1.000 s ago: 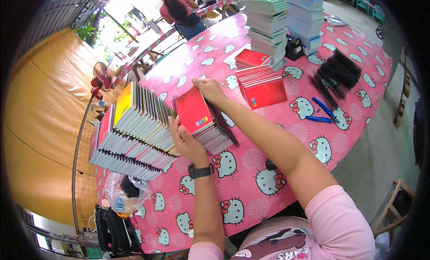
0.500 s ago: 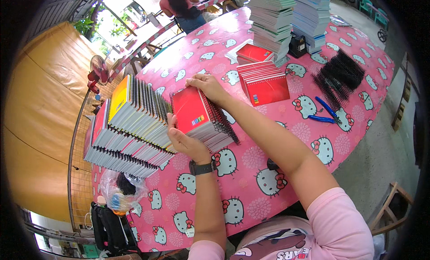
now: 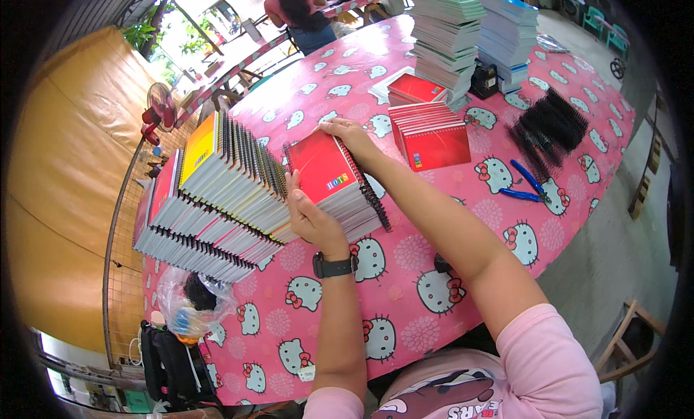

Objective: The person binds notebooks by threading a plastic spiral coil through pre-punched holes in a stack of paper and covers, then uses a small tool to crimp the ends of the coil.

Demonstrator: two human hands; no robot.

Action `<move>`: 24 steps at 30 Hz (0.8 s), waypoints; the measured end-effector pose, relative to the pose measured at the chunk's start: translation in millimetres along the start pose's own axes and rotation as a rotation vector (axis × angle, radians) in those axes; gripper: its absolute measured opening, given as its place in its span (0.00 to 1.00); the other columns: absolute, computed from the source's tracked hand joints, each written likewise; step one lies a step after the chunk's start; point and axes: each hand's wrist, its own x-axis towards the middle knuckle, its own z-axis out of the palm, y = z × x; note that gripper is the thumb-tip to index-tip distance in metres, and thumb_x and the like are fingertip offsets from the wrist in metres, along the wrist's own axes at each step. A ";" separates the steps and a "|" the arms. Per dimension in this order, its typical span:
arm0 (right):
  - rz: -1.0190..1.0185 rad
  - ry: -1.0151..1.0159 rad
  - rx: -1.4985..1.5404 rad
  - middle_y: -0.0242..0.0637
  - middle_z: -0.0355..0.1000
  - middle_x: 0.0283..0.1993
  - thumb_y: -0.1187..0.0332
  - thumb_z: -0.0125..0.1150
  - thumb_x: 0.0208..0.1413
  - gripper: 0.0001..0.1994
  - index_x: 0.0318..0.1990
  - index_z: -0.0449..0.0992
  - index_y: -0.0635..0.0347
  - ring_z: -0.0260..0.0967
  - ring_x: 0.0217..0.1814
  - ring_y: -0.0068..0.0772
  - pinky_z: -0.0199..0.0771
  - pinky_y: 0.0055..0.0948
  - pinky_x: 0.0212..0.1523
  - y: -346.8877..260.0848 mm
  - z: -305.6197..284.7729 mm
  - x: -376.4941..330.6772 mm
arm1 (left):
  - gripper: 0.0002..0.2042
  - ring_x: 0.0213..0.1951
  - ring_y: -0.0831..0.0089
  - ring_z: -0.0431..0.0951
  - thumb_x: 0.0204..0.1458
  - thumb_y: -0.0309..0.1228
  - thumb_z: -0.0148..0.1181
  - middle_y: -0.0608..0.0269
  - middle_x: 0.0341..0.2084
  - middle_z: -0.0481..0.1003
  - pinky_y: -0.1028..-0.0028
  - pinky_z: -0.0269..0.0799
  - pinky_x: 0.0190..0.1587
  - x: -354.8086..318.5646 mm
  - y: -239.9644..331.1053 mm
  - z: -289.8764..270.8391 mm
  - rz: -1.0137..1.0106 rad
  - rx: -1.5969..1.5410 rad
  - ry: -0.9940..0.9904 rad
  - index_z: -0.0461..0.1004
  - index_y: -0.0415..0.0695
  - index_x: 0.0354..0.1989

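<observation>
A stack of red-covered spiral notebooks (image 3: 319, 162) stands on the table in front of me, black coils along its right side. My left hand (image 3: 315, 218) lies against the stack's near left side, fingers stretched out; a dark watch is on that wrist. Over the far right corner of the top notebook, the fingers of my right hand (image 3: 353, 140) are bent and grip the edge. Just left stands a larger block of bound notebooks (image 3: 230, 184) in several rows, with a yellow cover on top.
To the right are a fanned pile of red notebooks (image 3: 434, 146), blue-handled pliers (image 3: 526, 188) and black spiral coils (image 3: 551, 126). Tall stacks of green (image 3: 447, 47) and blue (image 3: 508, 40) books rise behind. A plastic bag (image 3: 189, 303) sits at the near left edge. Another person (image 3: 295, 14) is far off.
The top red notebook and both hands appear slightly further right, and the stack's edges look more even. My hands stay on the same stack. The whole view has shifted a little.
</observation>
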 end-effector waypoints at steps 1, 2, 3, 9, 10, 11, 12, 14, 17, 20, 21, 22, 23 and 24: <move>0.015 -0.002 0.023 0.32 0.72 0.31 0.62 0.54 0.56 0.12 0.36 0.74 0.62 0.68 0.27 0.19 0.69 0.19 0.30 1.1 0.4 -0.9 | 0.22 0.55 0.59 0.66 0.62 0.36 0.34 0.42 0.52 0.68 0.67 0.57 0.58 -0.1 -2.0 -0.9 -0.006 -0.016 0.009 0.69 0.28 0.48; 0.029 -0.003 0.045 0.32 0.72 0.30 0.61 0.54 0.56 0.12 0.36 0.74 0.62 0.68 0.27 0.20 0.69 0.19 0.30 2.3 1.5 -1.2 | 0.22 0.55 0.59 0.67 0.62 0.36 0.34 0.43 0.51 0.68 0.66 0.57 0.58 -0.8 -3.7 -1.8 -0.018 -0.031 0.022 0.69 0.28 0.48; 0.006 0.017 0.029 0.32 0.72 0.30 0.60 0.53 0.56 0.13 0.36 0.74 0.61 0.68 0.27 0.20 0.69 0.19 0.30 2.8 2.4 -1.3 | 0.22 0.54 0.59 0.67 0.62 0.37 0.34 0.43 0.51 0.68 0.66 0.57 0.58 -1.6 -3.5 -1.2 -0.028 -0.047 0.028 0.69 0.28 0.48; 0.113 0.024 0.067 0.31 0.71 0.27 0.52 0.52 0.57 0.18 0.33 0.74 0.61 0.67 0.25 0.19 0.67 0.19 0.28 6.6 -3.0 -10.1 | 0.24 0.53 0.57 0.68 0.63 0.41 0.33 0.42 0.49 0.69 0.64 0.60 0.56 -6.4 -4.7 -3.2 0.133 0.068 0.007 0.66 0.29 0.50; 0.114 0.042 0.080 0.30 0.71 0.25 0.51 0.51 0.57 0.19 0.31 0.74 0.61 0.67 0.24 0.18 0.67 0.20 0.27 5.2 -0.9 -13.1 | 0.25 0.52 0.56 0.68 0.63 0.41 0.33 0.42 0.49 0.69 0.64 0.60 0.55 -7.1 -4.4 -3.9 0.201 0.140 -0.008 0.66 0.29 0.50; 0.115 0.061 0.092 0.29 0.70 0.23 0.50 0.50 0.58 0.21 0.29 0.75 0.60 0.66 0.23 0.18 0.66 0.20 0.26 3.1 0.9 -14.8 | 0.25 0.52 0.55 0.69 0.63 0.42 0.33 0.41 0.49 0.69 0.63 0.61 0.55 -6.4 -5.4 -3.4 0.235 0.156 0.001 0.66 0.29 0.49; 0.116 0.064 0.098 0.29 0.70 0.23 0.49 0.50 0.58 0.21 0.29 0.75 0.60 0.65 0.23 0.18 0.65 0.20 0.26 1.3 2.8 -16.3 | 0.25 0.52 0.54 0.69 0.63 0.42 0.33 0.40 0.49 0.69 0.63 0.61 0.55 -5.8 -7.0 -3.5 0.267 0.175 0.004 0.66 0.29 0.48; 0.119 0.069 0.111 0.28 0.70 0.23 0.48 0.49 0.58 0.22 0.29 0.74 0.60 0.64 0.22 0.17 0.65 0.20 0.26 -1.1 8.6 -19.0 | 0.25 0.51 0.52 0.69 0.63 0.43 0.33 0.39 0.49 0.68 0.63 0.62 0.54 -6.2 -9.8 -6.3 0.291 0.198 0.012 0.66 0.29 0.47; 0.120 0.068 0.058 0.28 0.70 0.23 0.48 0.48 0.58 0.22 0.30 0.75 0.60 0.64 0.23 0.18 0.65 0.20 0.27 3.6 -1.2 -11.6 | 0.24 0.52 0.51 0.69 0.63 0.42 0.33 0.38 0.49 0.67 0.63 0.61 0.55 -7.8 -8.7 -0.9 0.275 0.180 0.020 0.66 0.29 0.45; 0.106 0.053 0.056 0.29 0.71 0.26 0.49 0.50 0.58 0.21 0.33 0.74 0.60 0.66 0.25 0.19 0.67 0.20 0.30 4.1 -2.4 -12.3 | 0.25 0.53 0.52 0.68 0.63 0.43 0.33 0.38 0.50 0.67 0.63 0.60 0.56 -7.1 -9.8 -1.5 0.258 0.159 0.022 0.66 0.29 0.46; 0.104 0.048 0.095 0.30 0.71 0.27 0.50 0.50 0.57 0.20 0.34 0.74 0.61 0.66 0.26 0.19 0.67 0.20 0.31 2.6 0.5 -13.9 | 0.25 0.53 0.53 0.67 0.63 0.43 0.32 0.39 0.50 0.67 0.63 0.60 0.56 -6.6 -10.1 -2.9 0.241 0.149 0.023 0.65 0.29 0.46; 0.102 0.044 0.134 0.30 0.71 0.28 0.50 0.51 0.57 0.20 0.35 0.73 0.61 0.66 0.26 0.19 0.67 0.20 0.32 0.8 3.3 -15.4 | 0.25 0.54 0.54 0.67 0.63 0.43 0.32 0.40 0.50 0.67 0.63 0.59 0.57 -6.1 -10.4 -4.3 0.224 0.138 0.024 0.65 0.28 0.47; 0.101 0.039 0.174 0.30 0.71 0.29 0.51 0.51 0.57 0.19 0.36 0.73 0.61 0.67 0.27 0.19 0.68 0.20 0.32 -1.0 6.3 -16.6 | 0.26 0.54 0.55 0.66 0.63 0.44 0.32 0.40 0.51 0.66 0.64 0.59 0.57 -5.5 -10.9 -4.4 0.182 0.042 0.051 0.65 0.28 0.48; 0.053 0.030 0.175 0.30 0.70 0.29 0.53 0.52 0.57 0.18 0.37 0.72 0.61 0.67 0.27 0.19 0.68 0.20 0.32 -2.0 5.0 -14.7 | 0.26 0.55 0.56 0.66 0.63 0.44 0.32 0.41 0.51 0.66 0.64 0.58 0.58 -5.6 -9.8 -1.4 0.137 -0.059 0.077 0.64 0.28 0.49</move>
